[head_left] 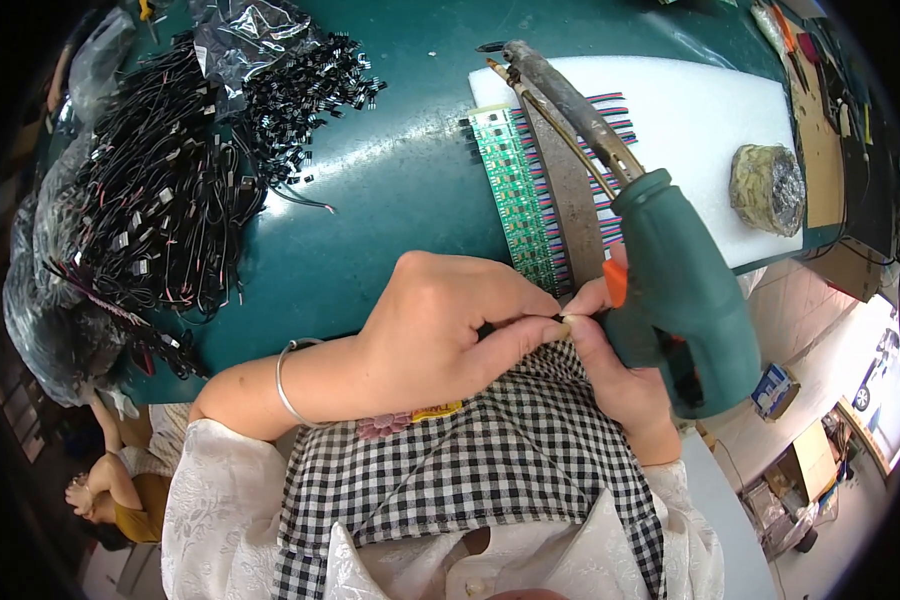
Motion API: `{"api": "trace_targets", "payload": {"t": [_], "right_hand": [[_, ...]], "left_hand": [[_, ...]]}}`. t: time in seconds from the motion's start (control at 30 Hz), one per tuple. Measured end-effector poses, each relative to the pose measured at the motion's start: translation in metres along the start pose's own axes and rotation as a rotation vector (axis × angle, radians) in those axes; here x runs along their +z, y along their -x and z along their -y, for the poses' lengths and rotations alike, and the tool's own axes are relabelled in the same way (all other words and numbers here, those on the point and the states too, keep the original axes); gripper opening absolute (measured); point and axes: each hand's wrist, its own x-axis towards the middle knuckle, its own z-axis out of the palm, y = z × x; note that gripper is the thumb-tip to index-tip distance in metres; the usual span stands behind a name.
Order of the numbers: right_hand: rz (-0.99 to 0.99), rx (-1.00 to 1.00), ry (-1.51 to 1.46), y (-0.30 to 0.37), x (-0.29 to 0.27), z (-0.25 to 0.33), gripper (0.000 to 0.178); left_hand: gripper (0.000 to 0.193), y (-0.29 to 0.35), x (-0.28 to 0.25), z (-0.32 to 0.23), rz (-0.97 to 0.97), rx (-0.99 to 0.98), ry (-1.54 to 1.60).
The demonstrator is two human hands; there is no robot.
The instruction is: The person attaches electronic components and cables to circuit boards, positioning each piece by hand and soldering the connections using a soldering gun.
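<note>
My right hand (615,375) holds a green soldering gun (685,270) with an orange trigger, its long metal tip pointing away. The gun's body hides part of the hand. Thumb and forefinger of that hand also meet my left fingertips. My left hand (445,315) is closed in a pinch there, over the near table edge, on something tiny that the fingers mostly hide. Just beyond lies a row of green circuit boards (515,200) with coloured wires. Across those wires rests a brownish flat bar (575,210).
White foam sheet (690,130) lies under the boards, with a plastic-wrapped yellowish roll (767,190) on it. Black cables (160,190) with connectors are heaped at left beside plastic bags (45,300). The green table (390,180) ends at my checked apron (450,470). Another person (125,480) sits at lower left.
</note>
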Motion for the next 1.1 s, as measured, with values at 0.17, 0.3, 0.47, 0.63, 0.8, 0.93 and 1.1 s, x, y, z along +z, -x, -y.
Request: {"api": "trace_targets", "payload": {"t": [0.17,0.3,0.47,0.63,0.8,0.93,1.1], "right_hand": [[-0.062,0.022,-0.231,-0.004,0.002,0.003,0.049],[-0.275,0.171,-0.313,-0.002,-0.001,0.012,0.052],[-0.377,0.224,-0.493,0.004,-0.004,0.011,0.055],[-0.339,0.222,-0.441,0.014,-0.011,0.002,0.054],[-0.362,0.279,-0.484,0.019,-0.012,0.0,0.054],[-0.391,0.249,-0.552,0.018,-0.012,-0.001,0.054],[-0.381,0.286,-0.577,0.027,-0.015,-0.004,0.055]], "left_hand": [[0.009,-0.004,-0.01,0.002,0.122,-0.229,0.132],[0.012,-0.018,-0.021,0.024,-0.109,-0.626,0.47],[0.017,-0.033,-0.029,0.043,-0.215,-0.785,0.563],[0.018,-0.038,-0.031,0.041,-0.237,-0.837,0.517],[0.019,-0.039,-0.03,0.043,-0.233,-0.837,0.502],[0.018,-0.039,-0.029,0.042,-0.243,-0.829,0.494],[0.017,-0.041,-0.031,0.044,-0.205,-0.836,0.467]]}}
